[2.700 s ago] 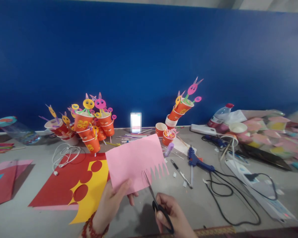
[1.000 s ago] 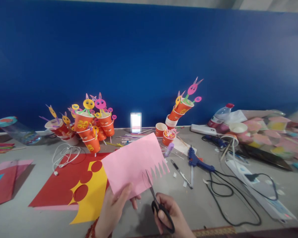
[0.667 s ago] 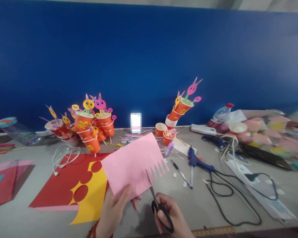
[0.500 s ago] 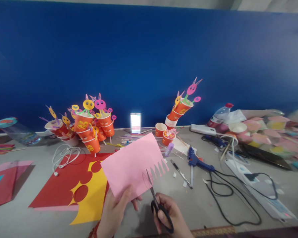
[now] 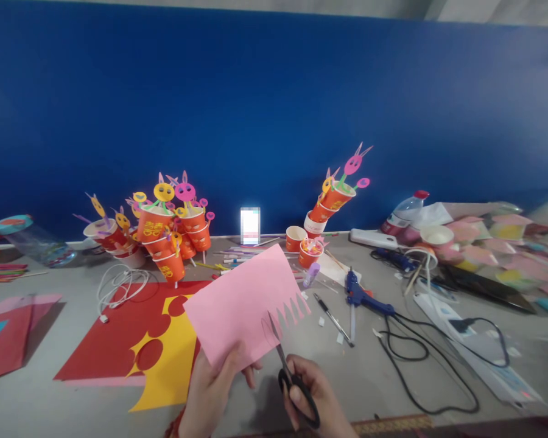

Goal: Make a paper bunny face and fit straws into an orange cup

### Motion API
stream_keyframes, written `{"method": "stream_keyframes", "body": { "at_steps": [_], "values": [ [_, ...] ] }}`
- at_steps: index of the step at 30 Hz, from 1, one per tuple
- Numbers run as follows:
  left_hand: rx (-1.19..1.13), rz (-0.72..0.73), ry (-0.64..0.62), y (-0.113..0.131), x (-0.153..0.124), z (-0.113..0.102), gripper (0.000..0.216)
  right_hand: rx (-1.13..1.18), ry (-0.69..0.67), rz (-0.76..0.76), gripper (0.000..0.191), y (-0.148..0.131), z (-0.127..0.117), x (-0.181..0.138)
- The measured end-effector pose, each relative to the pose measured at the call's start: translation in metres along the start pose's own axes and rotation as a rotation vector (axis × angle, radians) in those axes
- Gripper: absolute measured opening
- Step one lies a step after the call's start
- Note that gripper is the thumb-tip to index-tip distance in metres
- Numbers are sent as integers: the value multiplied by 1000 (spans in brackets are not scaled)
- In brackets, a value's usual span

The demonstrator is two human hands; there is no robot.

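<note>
The left fingers pinch the lower edge of a pink sheet, thumb flat on the near face and other fingertips showing below the edge. The right fingers are wrapped around the black handles of a pair of scissors, whose blades slant up and away to overlap the sheet's lower right part. The pink sheet is held tilted just beyond both sets of fingers, with a row of pointed teeth along its right side.

To the left of the left fingers, a yellow sheet with round holes lies over a red sheet on the bench. Farther out on that side is a coiled white cable.

Up and to the right of the right fingers lies a pen, then a blue glue gun; well to the right is a white power strip.

Beyond the fingers and past the pink sheet, a cup of small paper pieces stands near a leaning stack of red cups topped with paper faces. More decorated cups cluster to the far left. A blue panel rises behind everything.
</note>
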State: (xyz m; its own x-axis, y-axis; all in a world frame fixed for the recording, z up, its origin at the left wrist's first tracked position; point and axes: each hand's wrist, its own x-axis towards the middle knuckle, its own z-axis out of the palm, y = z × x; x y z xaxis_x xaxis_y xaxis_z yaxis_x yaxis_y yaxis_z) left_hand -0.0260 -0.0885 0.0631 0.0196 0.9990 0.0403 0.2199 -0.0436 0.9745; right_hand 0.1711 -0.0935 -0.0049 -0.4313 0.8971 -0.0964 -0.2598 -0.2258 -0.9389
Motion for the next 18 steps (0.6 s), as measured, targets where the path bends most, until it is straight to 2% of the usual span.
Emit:
{"method": "stream_keyframes", "body": {
  "at_steps": [18],
  "values": [
    [87,51,39,-5,-2,3,48,-36,-4,-14,63,1,0,4]
  ]
}}
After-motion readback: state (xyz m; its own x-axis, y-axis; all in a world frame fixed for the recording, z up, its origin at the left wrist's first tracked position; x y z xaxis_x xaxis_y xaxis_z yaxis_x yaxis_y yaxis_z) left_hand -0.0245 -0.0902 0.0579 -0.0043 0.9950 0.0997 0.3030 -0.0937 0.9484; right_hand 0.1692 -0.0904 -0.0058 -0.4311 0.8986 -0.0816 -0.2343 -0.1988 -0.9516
